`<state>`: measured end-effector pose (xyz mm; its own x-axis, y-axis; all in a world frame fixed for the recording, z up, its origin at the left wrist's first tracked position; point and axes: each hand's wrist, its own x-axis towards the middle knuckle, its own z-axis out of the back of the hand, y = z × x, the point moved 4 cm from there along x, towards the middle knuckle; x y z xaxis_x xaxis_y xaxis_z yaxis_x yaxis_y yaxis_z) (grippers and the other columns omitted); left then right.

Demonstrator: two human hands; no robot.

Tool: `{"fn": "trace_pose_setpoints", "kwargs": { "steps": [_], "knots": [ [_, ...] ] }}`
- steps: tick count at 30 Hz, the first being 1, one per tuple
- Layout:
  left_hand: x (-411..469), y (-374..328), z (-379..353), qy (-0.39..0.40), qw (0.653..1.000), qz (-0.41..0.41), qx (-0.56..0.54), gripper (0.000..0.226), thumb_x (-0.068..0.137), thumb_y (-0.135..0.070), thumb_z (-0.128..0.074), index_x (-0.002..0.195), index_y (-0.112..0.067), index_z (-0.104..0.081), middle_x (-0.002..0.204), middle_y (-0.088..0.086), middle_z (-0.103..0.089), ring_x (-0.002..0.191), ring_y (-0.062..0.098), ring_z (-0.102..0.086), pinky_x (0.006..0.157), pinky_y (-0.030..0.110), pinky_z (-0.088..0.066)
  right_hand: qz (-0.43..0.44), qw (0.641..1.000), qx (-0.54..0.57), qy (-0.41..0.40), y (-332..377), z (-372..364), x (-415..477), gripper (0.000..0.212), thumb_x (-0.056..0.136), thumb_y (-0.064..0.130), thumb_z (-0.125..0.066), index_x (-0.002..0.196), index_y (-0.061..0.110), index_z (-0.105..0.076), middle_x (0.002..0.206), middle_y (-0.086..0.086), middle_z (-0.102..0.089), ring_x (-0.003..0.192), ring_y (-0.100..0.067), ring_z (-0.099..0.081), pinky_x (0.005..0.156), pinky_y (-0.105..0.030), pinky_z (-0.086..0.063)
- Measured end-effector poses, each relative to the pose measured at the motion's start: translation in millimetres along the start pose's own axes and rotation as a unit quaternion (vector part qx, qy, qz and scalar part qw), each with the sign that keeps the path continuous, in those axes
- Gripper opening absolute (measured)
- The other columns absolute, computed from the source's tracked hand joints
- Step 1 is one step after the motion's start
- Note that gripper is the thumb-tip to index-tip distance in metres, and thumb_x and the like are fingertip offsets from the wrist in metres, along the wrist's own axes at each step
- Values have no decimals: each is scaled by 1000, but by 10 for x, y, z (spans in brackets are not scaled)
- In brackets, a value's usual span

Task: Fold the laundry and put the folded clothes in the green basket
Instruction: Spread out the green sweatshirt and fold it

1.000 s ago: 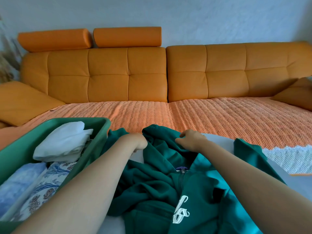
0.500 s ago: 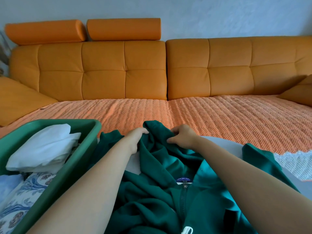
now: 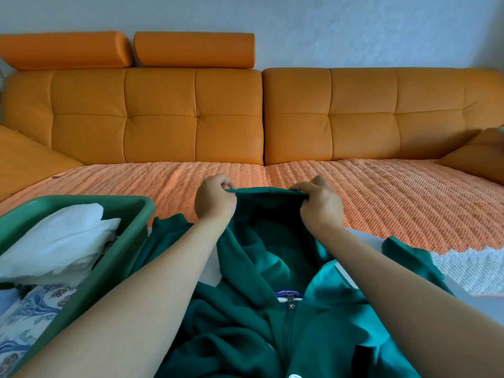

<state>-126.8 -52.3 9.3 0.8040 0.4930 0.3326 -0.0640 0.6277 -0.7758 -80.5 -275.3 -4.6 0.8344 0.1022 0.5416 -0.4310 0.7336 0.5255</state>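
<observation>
Above the sofa edge, left hand (image 3: 215,202) and right hand (image 3: 320,207), arms outstretched, fingers pinching the green hoodie (image 3: 261,268) hem taut.

An orange tufted sofa (image 3: 245,115) spans the far side under a pale wall (image 3: 341,25). Two roll headrests (image 3: 65,50) (image 3: 195,49) top its left half. A woven orange throw (image 3: 381,197) covers the seat, with orange cushions far left (image 3: 27,159) and far right (image 3: 474,159).

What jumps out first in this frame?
The big orange sofa fills the background. In front of it, centre frame, the left hand and right hand pinch an edge of a dark green zip jacket, pulled taut between them. The green basket at lower left already holds a white cloth and a blue-patterned cloth.
</observation>
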Motion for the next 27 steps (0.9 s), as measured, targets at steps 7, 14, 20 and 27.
{"fn": "trace_pose_setpoints", "kwargs": {
  "steps": [7,14,20,27],
  "knots": [
    [-290,-121,-153,312,943,-23,110,13,89,-16,-63,99,-24,-58,97,0,-64,81,20,-66,70,37,-56,-50,975,74,205,154,80,-183,41,86,10,-61,125,18,-60,87,0,-64,73,-21,-64,65,-32,-52],
    [-276,143,-100,197,978,20,59,23,100,-10,-49,106,-23,-67,119,2,-68,98,18,-66,81,32,-55,-154,964,75,204,-211,193,-347,27,98,7,-47,101,19,-71,91,-5,-69,56,-21,-65,55,-34,-58],
    [-285,429,-349,356,922,75,131,79,84,-26,-75,152,-32,-36,143,4,-53,119,25,-56,99,35,-48,-149,912,-112,366,-459,-58,-369,84,87,36,-76,156,24,-31,148,-6,-50,134,-27,-49,108,-37,-42],
    [-146,421,-535,380,905,41,188,35,90,-19,-64,125,-26,-63,119,3,-66,99,24,-61,83,32,-52,-123,913,-156,358,-330,-257,-69,14,89,21,-59,99,14,-65,103,-7,-64,93,-26,-62,73,-29,-49]
  ]
}}
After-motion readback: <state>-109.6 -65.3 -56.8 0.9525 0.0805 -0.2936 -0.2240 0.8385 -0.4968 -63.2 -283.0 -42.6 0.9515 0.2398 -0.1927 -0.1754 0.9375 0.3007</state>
